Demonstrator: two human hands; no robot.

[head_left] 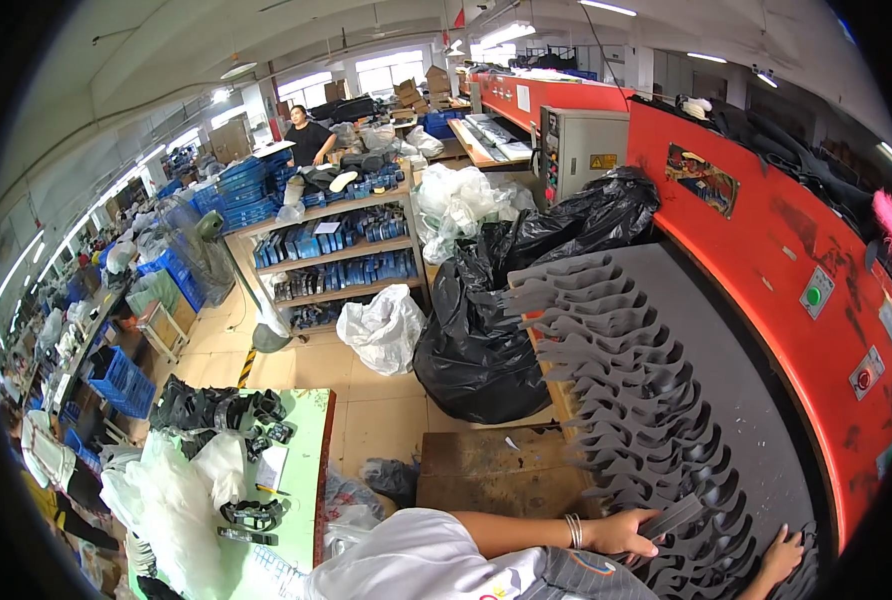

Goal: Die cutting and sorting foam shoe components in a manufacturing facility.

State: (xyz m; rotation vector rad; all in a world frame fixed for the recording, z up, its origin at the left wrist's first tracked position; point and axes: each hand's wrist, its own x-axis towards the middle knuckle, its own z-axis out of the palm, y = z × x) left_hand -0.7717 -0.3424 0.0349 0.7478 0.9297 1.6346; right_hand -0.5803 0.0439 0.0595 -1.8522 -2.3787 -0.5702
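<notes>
My left hand, with bracelets at its wrist, is closed around a small straight-edged stack of grey cut pieces. Beneath and beyond it, long overlapping rows of wavy, sole-shaped grey pieces lie on the machine's dark bed. Farther right, my right hand rests with its fingers apart against more of these pieces near the bed's right side. The lower part of this hand is cut off by the picture's edge.
A red machine panel with a green button borders the bed. Black plastic bags bulge at its far-left end. A wooden board lies left of the bed. Beyond a green table, a person stands behind loaded shelves.
</notes>
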